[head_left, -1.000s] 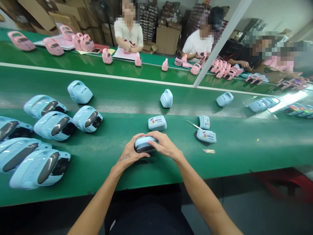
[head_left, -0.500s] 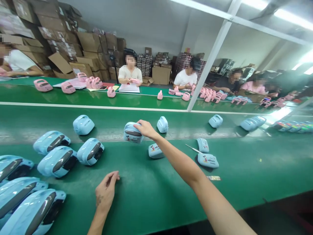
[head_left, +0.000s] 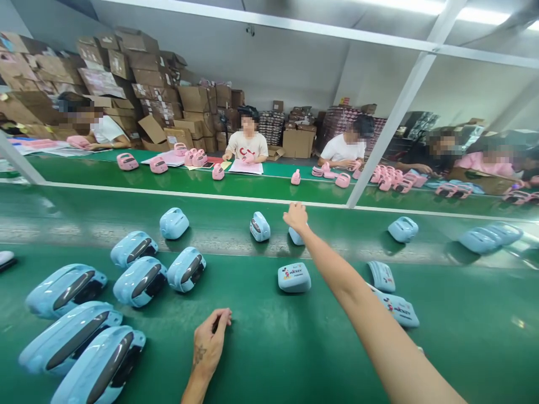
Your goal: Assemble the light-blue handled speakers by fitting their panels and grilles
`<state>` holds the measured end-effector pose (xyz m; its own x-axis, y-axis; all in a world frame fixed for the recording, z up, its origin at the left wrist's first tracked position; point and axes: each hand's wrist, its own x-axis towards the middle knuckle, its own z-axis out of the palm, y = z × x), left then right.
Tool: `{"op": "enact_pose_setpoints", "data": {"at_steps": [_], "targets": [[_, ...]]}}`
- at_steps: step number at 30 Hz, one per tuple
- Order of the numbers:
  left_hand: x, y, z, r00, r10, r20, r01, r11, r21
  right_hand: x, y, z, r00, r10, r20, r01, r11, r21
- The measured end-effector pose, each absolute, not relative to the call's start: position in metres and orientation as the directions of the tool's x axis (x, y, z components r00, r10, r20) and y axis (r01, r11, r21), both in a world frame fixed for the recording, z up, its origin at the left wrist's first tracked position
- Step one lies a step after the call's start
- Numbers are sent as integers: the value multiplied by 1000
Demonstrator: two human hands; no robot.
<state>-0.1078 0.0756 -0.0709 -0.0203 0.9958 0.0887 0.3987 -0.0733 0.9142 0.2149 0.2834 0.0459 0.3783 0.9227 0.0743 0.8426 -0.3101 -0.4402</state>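
My right hand [head_left: 296,216] is stretched out over the far strip of the green table, fingers bent downward and apart, with nothing visible in them. Just beneath it stands a light blue plastic casing [head_left: 296,237], partly covered by the hand and forearm. To its left, another blue casing [head_left: 260,226] with a dark panel stands by itself. Nearer to me lies a rounded blue case printed with a Mickey picture [head_left: 293,278]. My left hand [head_left: 211,338] hovers low over the table, thumb and fingers pressed together; whatever they may pinch is too small to make out.
Several blue casings with dark panels [head_left: 141,281] cluster on the left. Two printed blue pieces [head_left: 398,308] lie beyond my right forearm. Across a white rail [head_left: 202,196], people sit at a bench with pink casings [head_left: 127,161]. A white post [head_left: 389,118] rises at right.
My right hand has let go of the blue casing, which now stands on the far strip, and has moved right to another one. The view has swung left; my left hand stays pinched.
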Motion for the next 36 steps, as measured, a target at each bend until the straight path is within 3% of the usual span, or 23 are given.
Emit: {"op": "enact_pose_setpoints", "data": {"at_steps": [5,9,13,16,20,23,25,28,30,33,36], "targets": [[-107,77,-70,-15,992,122,442,-103,891,265,250,49,449,894,1,827,-415,-379],[-109,79,-77,14,988,155,455,-145,879,265,228,66,359,933,-9,842,-328,-429],[-100,76,-77,42,933,357,452,-337,826,243,199,99,171,984,45,848,-124,-516],[-81,70,-53,193,838,511,449,-538,713,218,166,114,2,1000,-3,796,-3,-605],[-56,65,-3,374,780,501,262,-607,750,177,121,110,-329,923,-199,489,-14,-872],[-51,57,15,376,834,403,90,-465,881,160,105,99,-459,859,-225,422,-12,-906],[-55,47,9,311,904,295,63,-329,942,163,104,91,-439,879,-184,605,138,-784],[-64,30,-19,112,991,67,8,-68,998,182,109,76,-371,923,-101,862,302,-407],[-69,22,-40,26,997,-76,-173,79,982,194,110,63,-381,915,-130,915,353,-197],[-76,20,-59,62,978,-201,-436,207,876,201,108,47,-428,871,-241,899,439,-8],[-81,25,-62,124,954,-272,-492,297,818,201,106,42,-448,850,-278,883,470,13]]}}
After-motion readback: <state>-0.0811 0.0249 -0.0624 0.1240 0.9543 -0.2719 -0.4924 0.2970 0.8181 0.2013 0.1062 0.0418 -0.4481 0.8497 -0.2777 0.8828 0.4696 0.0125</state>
